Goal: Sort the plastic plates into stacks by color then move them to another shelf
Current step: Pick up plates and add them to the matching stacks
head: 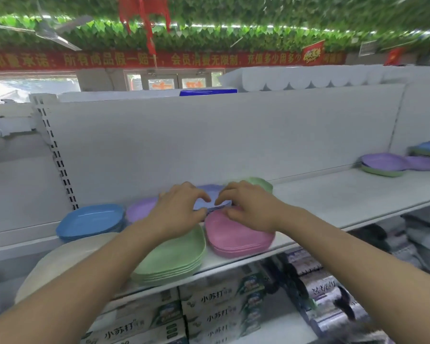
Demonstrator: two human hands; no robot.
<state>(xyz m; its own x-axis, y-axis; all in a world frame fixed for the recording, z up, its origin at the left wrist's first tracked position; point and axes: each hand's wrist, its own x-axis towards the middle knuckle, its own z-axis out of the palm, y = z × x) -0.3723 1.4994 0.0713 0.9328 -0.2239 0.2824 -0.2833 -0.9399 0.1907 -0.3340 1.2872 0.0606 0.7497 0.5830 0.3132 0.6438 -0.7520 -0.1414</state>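
Gripping a stack of periwinkle plates (210, 203) from both sides, left hand (178, 209) and right hand (246, 207) curled round its edges at the back of the white shelf (333, 194). Flanked by a blue stack (92, 222), a purple stack (140, 209), a green stack (174, 256) and a pink stack (236, 237) just in front. Far right, well apart: more purple and green plates (382, 165).

Smooth, matt plastic pink plates (238, 238) and green plates (174, 256) sit on a painted metal shelf (345, 197).
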